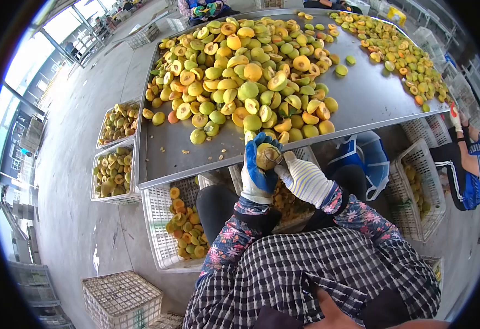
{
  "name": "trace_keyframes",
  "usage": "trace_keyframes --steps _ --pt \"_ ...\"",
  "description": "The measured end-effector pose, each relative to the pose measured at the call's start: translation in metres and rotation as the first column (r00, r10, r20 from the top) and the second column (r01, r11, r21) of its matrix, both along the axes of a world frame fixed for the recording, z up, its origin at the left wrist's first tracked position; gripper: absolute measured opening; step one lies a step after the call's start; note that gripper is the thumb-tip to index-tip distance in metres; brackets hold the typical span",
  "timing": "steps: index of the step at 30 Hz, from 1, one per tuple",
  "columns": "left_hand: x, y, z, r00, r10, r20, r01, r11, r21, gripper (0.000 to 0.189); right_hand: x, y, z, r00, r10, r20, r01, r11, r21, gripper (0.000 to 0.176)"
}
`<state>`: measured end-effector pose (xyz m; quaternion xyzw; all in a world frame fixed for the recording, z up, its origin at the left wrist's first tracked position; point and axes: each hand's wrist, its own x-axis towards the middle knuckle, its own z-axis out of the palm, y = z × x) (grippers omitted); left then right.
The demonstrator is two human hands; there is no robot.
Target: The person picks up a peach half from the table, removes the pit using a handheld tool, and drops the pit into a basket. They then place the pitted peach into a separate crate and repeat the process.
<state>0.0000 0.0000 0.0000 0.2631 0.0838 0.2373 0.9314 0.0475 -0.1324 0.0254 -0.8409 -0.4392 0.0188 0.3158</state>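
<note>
My left hand (pixel 257 170), in a white glove with a blue coated palm, is closed around a yellow-green peach half (pixel 267 156) just off the front edge of the metal table. My right hand (pixel 304 178), in a white striped glove, is closed on a small metal pitting tool (pixel 278 159). The tool's tip is against the fruit's right side; its handle is hidden in my fingers. Beyond my hands a large heap of cut peaches (pixel 240 82) covers much of the metal table (pixel 179 159). Several show brown pits or hollows.
White crates (pixel 157 236) with peach halves (pixel 188 230) stand beneath the table and at its left. A blue bucket (pixel 374 164) is right of my knee. Another peach pile (pixel 399 55) lies along the right edge, near a co-worker's gloved hand (pixel 455 117). An upturned crate (pixel 122 296) sits lower left.
</note>
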Motion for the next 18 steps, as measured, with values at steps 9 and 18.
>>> trace_keyframes --steps 9,18 --pt "0.001 0.003 -0.014 0.996 -0.078 0.033 0.084 0.955 -0.284 0.038 -0.003 -0.004 -0.016 0.997 0.075 0.017 -0.075 0.997 -0.009 0.031" --pt "-0.002 0.001 -0.013 0.989 0.072 -0.131 -0.100 0.970 -0.220 0.040 -0.003 0.006 -0.038 0.969 0.206 -0.135 -0.188 0.973 0.137 0.032"
